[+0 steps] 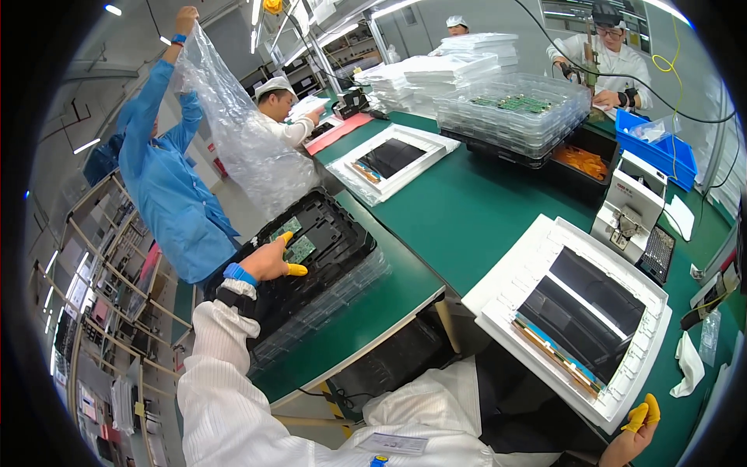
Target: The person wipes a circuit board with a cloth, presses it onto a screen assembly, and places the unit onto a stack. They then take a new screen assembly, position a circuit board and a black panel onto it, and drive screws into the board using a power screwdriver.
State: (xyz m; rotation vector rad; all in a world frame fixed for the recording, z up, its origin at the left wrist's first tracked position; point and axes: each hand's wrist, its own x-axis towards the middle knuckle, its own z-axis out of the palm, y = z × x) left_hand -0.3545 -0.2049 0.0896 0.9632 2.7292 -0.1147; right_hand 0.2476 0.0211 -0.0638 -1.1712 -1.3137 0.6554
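Note:
My left hand, with yellow finger covers, reaches over a black tray on the left. Its thumb and forefinger are spread beside a green circuit board; no grip on the board shows. Another green board lies partly behind the forefinger. Down at the right, my right hand, also with yellow finger covers, is beside the near corner of a white foam tray. Its fingertips are slightly apart, and nothing shows between them. Dark display panels with a copper-coloured strip lie in that foam tray.
Clear trays with green boards stand at the back, near a blue bin. A white device is right of the foam tray. Another foam-framed panel lies farther off. A blue-clad person lifts clear plastic sheeting; other people work beyond.

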